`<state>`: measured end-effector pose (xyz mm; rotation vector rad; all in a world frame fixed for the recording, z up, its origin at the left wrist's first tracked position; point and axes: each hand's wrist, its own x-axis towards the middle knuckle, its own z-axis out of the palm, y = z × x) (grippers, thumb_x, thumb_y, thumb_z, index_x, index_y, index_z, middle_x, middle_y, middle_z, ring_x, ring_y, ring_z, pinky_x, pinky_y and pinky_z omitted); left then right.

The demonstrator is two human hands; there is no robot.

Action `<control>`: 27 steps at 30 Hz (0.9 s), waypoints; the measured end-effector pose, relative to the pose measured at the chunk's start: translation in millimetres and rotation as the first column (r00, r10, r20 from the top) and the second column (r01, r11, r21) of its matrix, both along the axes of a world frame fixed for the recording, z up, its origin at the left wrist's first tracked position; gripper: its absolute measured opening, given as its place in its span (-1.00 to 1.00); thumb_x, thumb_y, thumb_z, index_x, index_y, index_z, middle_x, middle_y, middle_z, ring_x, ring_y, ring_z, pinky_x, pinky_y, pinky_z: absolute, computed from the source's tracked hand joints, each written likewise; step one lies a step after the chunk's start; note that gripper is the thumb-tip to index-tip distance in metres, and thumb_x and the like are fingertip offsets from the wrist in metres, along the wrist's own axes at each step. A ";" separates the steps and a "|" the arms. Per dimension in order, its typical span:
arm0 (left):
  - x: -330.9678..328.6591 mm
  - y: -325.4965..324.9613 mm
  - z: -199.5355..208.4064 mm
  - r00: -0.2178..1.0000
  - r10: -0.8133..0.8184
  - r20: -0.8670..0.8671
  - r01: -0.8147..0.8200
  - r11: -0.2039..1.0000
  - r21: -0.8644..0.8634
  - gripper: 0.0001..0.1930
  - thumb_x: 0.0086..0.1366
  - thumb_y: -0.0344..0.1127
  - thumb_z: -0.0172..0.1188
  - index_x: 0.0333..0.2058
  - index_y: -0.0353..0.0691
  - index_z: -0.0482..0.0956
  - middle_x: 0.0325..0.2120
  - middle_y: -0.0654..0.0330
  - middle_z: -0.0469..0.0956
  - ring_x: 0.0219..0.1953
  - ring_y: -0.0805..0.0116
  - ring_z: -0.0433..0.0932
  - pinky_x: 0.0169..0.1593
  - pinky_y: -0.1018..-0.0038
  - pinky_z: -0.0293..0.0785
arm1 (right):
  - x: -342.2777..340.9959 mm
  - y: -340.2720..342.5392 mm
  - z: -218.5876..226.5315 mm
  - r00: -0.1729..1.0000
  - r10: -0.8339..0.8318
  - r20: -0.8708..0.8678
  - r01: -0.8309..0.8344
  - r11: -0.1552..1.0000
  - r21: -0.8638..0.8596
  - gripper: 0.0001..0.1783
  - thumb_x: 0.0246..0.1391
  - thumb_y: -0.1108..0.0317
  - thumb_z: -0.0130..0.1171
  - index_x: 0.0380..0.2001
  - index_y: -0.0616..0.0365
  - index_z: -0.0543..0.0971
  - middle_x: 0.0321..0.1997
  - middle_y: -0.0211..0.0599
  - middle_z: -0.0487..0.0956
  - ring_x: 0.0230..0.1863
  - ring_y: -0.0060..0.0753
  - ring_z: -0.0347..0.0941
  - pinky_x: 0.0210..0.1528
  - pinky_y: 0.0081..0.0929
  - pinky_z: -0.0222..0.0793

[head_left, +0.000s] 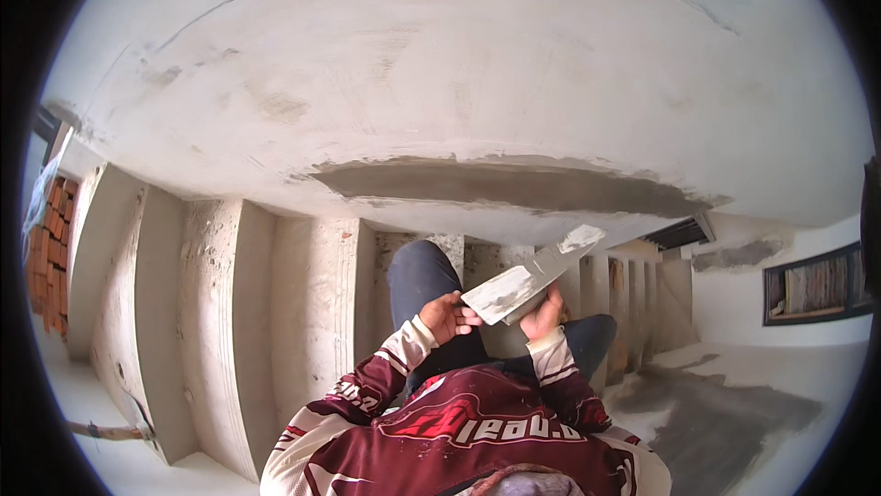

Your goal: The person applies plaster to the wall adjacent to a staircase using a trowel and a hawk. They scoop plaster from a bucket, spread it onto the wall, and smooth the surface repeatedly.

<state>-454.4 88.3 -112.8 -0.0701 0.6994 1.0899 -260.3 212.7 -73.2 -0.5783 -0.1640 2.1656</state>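
- Left of both hands, bare concrete steps (206,285) descend or climb; which one I cannot tell.
- The left hand (447,317) has loosely curled fingers at the near left edge of the flat plastering tool (509,292); whether they press on it I cannot tell. The step in hand looks like handling or wiping this tool, and the next move seems to call for a steady right grip while the left fingers work along the edge.
- Between the hands, the tool slants up and away to the right: a broad near end, a narrower far end, its upper face smeared whitish and uneven, with greyer streaks.
- The right hand (544,312), apart from the left, grips the tool along its right side, partly beneath it.
- Beyond both hands, a long dark grey patch (514,186) crosses the pale wall (440,83).
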 end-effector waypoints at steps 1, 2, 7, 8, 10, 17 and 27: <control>2.1 0.9 3.3 0.999 -0.035 -0.009 0.035 0.999 0.002 -0.56 0.37 -0.09 -0.13 0.10 -0.20 0.38 -0.23 0.08 0.59 -0.22 0.17 0.60 -0.20 0.38 0.54 | -2.0 -0.7 3.6 0.999 0.025 -0.029 -0.026 1.000 -0.010 -0.49 0.27 -0.04 -0.07 0.11 0.07 0.40 0.13 -0.31 0.46 0.17 -0.27 0.35 0.24 -0.20 0.23; 5.7 -0.6 -3.4 0.995 -0.094 -0.031 0.095 0.995 0.033 -0.49 0.38 0.01 -0.12 0.15 -0.20 0.34 -0.12 0.04 0.57 -0.14 0.14 0.60 -0.18 0.37 0.56 | -2.4 -3.0 3.5 0.993 0.057 -0.100 -0.062 0.997 -0.054 -0.51 0.29 0.02 -0.11 0.13 0.11 0.38 0.15 -0.29 0.44 0.20 -0.28 0.32 0.27 -0.22 0.19; 35.8 6.4 4.4 0.938 -0.294 0.184 0.259 0.947 0.191 -0.41 0.39 0.17 -0.18 0.10 -0.22 0.40 -0.17 -0.01 0.62 -0.13 0.12 0.63 -0.16 0.23 0.63 | 1.9 -18.4 -9.8 0.961 0.164 0.223 -0.171 0.985 0.009 -0.49 0.29 0.04 -0.20 0.11 0.16 0.39 0.14 -0.27 0.46 0.19 -0.23 0.34 0.26 -0.24 0.18; 40.9 6.6 -2.0 0.913 -0.300 0.276 0.235 0.941 0.244 -0.40 0.40 0.15 -0.19 0.14 -0.25 0.36 -0.12 -0.04 0.59 -0.07 0.06 0.60 -0.13 0.24 0.63 | 6.2 -20.1 -15.2 0.932 0.232 0.277 -0.251 0.967 0.037 -0.49 0.29 0.03 -0.22 0.10 0.17 0.39 0.11 -0.26 0.47 0.13 -0.24 0.38 0.20 -0.26 0.25; 46.2 9.1 7.1 0.864 -0.275 0.422 0.158 0.943 0.292 -0.42 0.40 0.08 -0.13 0.14 -0.32 0.33 -0.06 -0.08 0.54 -0.05 0.05 0.58 -0.13 0.31 0.64 | 15.0 -17.4 -19.7 0.859 0.394 0.327 -0.419 0.908 0.006 -0.44 0.29 -0.06 -0.21 0.09 0.17 0.40 0.05 -0.27 0.49 0.05 -0.28 0.44 0.09 -0.32 0.36; 74.0 22.5 19.2 0.903 -0.127 0.411 -0.019 0.942 0.334 -0.43 0.40 0.06 -0.12 0.15 -0.32 0.33 -0.06 -0.08 0.54 -0.08 0.07 0.59 -0.14 0.31 0.64 | 30.1 8.5 -12.7 0.709 0.689 0.149 -0.684 0.724 -0.088 -0.40 0.25 -0.16 -0.21 -0.10 0.20 0.47 -0.45 -0.37 0.51 -0.72 -0.55 0.22 -0.66 -0.48 0.24; 153.7 47.7 48.1 0.908 0.365 0.206 -0.399 0.903 0.159 -0.44 0.40 0.04 -0.11 0.15 -0.32 0.33 -0.07 -0.08 0.54 -0.12 0.11 0.60 -0.16 0.32 0.65 | 53.7 82.9 -19.4 0.411 0.874 0.260 -0.911 0.404 0.082 -0.52 0.26 0.02 -0.15 -0.20 0.24 0.53 -0.53 -0.40 0.47 -0.69 -0.67 0.16 -0.66 -0.60 0.07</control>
